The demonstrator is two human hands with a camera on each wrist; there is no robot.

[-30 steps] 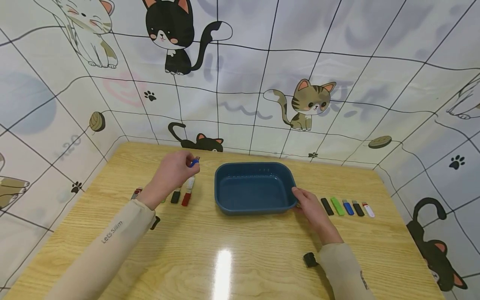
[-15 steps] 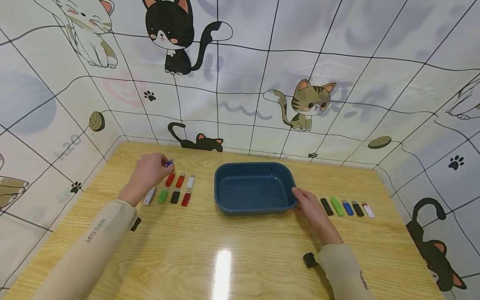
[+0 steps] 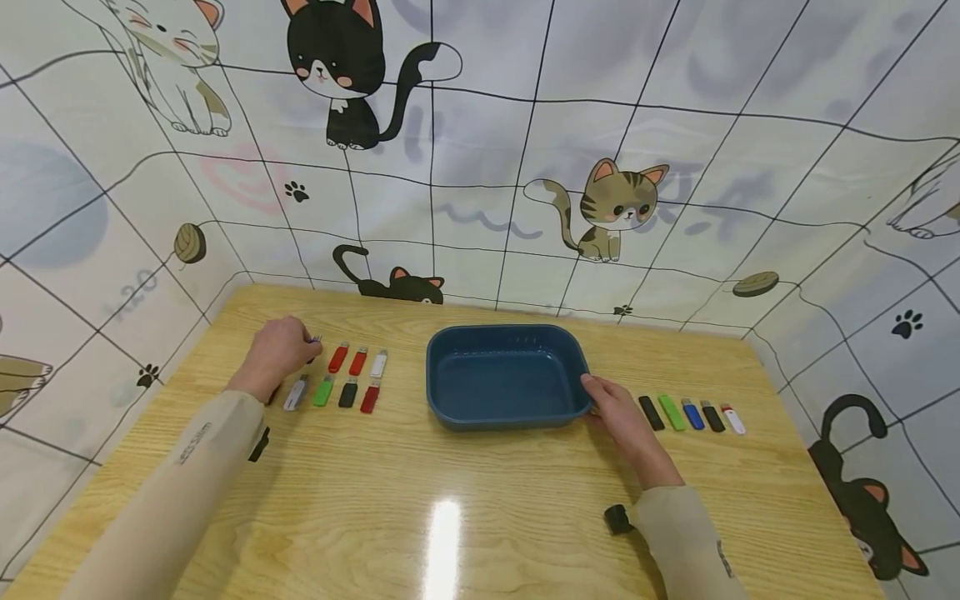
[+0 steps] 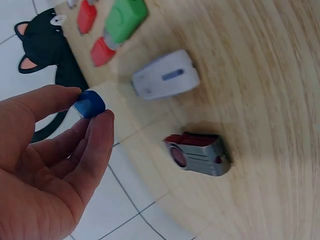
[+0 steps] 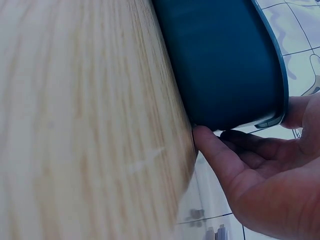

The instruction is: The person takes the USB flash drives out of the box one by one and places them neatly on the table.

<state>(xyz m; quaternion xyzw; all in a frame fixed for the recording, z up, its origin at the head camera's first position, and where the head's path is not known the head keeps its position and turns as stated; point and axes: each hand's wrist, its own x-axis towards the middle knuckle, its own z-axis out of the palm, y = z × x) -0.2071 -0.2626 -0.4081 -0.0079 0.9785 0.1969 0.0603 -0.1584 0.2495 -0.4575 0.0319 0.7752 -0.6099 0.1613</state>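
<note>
My left hand (image 3: pixel 273 357) is over the back left of the table, beside two rows of USB sticks. Between thumb and fingertips it pinches a small blue USB stick (image 4: pixel 90 104), mostly covered by the fingers in the head view. Close to it in the left wrist view lie a white USB stick (image 4: pixel 170 76) and a grey and red one (image 4: pixel 200 156). At the right end of a dark blue rectangular tray (image 3: pixel 506 422), my right hand (image 3: pixel 624 421) grips with the thumb on the rim and the other fingers lower against its side.
Left of the tray lie red (image 3: pixel 357 361), green (image 3: pixel 323 392), black (image 3: pixel 348 394) and white USB sticks (image 3: pixel 378 364). On its right, several more, including a green one (image 3: pixel 672 412), form a row. A cat-patterned curtain (image 3: pixel 480 208) borders the wooden table (image 3: pixel 360 517).
My left hand has moved left and a little nearer with the blue USB stick, uncovering the rows of USB sticks beside the tray. The right hand and tray have stayed put.
</note>
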